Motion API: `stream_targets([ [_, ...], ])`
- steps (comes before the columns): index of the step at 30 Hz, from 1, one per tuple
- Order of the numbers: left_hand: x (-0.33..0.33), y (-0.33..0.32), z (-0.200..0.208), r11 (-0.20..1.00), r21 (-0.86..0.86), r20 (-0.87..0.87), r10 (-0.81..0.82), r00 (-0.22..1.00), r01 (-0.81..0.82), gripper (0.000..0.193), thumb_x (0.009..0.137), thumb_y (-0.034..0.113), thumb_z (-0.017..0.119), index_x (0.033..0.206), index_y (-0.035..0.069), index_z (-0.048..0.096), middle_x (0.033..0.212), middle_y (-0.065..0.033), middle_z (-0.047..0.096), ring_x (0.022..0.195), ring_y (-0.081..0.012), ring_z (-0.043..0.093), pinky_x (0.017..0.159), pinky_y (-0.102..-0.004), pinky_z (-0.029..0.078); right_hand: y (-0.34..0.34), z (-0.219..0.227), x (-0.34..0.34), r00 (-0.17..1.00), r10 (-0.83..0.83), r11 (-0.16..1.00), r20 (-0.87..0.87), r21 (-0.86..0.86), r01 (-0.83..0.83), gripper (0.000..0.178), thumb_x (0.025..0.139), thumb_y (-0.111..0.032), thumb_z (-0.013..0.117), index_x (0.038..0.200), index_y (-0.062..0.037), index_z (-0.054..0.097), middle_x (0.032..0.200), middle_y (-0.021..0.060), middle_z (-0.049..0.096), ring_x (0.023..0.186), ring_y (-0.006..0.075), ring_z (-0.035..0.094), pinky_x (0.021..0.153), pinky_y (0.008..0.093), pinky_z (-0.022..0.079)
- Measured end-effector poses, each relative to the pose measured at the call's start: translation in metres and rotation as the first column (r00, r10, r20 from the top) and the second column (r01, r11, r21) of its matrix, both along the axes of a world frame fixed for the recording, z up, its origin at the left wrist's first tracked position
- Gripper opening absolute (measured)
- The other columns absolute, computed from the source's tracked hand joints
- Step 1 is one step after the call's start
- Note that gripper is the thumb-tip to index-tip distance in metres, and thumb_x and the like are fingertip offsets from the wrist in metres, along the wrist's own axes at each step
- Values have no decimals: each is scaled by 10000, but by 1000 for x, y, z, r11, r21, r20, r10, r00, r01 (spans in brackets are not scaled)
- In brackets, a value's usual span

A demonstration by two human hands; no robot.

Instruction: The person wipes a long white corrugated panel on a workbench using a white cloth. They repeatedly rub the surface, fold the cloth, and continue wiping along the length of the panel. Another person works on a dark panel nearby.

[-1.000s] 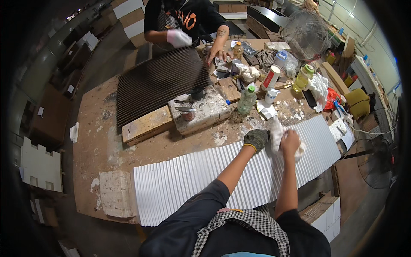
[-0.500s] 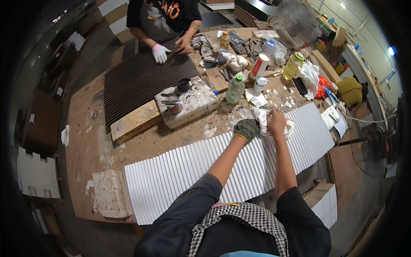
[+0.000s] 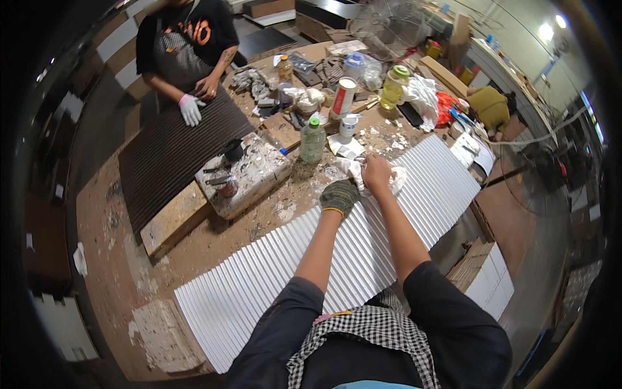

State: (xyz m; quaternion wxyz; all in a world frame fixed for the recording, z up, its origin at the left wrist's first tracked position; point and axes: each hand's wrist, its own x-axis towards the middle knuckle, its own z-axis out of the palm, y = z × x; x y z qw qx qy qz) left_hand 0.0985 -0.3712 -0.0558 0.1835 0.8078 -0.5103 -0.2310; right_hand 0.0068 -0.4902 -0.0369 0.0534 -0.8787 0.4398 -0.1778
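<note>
A white ribbed panel [image 3: 259, 279] lies slantwise across the table in front of me. In a dark grey knit glove, my left hand [image 3: 340, 197] rests on the panel's far edge with its fingers laid down, just left of a crumpled white cloth [image 3: 397, 179]. My bare right hand [image 3: 376, 174] is closed on that cloth, bunching it against the panel. Beyond my hands stand a green-capped clear bottle [image 3: 313, 142] and a small white cup [image 3: 348, 126] on a piece of paper.
Across the table, a person with one white glove [image 3: 191, 110] works over a dark ribbed panel [image 3: 175, 155]. A stained white block [image 3: 249, 175] and a wooden bar [image 3: 173, 217] lie between us. Jars, rags and a red-and-white can [image 3: 343, 98] crowd the far side; a fan [image 3: 541, 155] stands right.
My view has swung to the right, so the table's contents appear further left. My right hand still grips the cloth, with the gloved left hand beside it on the panel.
</note>
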Motion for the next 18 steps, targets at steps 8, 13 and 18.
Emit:
stream_targets([
  [8, 13, 5, -17, 981, 131, 58, -150, 987, 141, 455, 1077, 227, 306, 1467, 100, 503, 1524, -85, 502, 1364, -233, 519, 1180, -352, 378, 39, 74, -140, 859, -38, 986, 511, -120, 115, 230, 782, -114, 691, 1008, -110, 735, 981, 126, 648, 953, 341, 605, 868, 444, 478],
  [13, 10, -6, -18, 992, 69, 7, -110, 994, 109, 612, 1065, 467, 228, 1314, 84, 634, 1375, -161, 611, 1273, -367, 572, 1084, -488, 441, 56, 19, -222, 964, -264, 943, 40, -197, 267, 251, 785, -196, 728, 1019, -116, 688, 1027, 82, 639, 1021, 309, 602, 840, 477, 469],
  [18, 0, 10, 7, 996, 41, 31, -83, 996, 82, 593, 1061, 460, 245, 1238, 92, 676, 1254, -202, 666, 1154, -408, 627, 1016, -531, 471, 24, 8, -142, 958, -287, 954, -8, -91, 285, 194, 775, -218, 744, 952, -148, 705, 1018, 58, 668, 1031, 296, 607, 831, 499, 469],
])
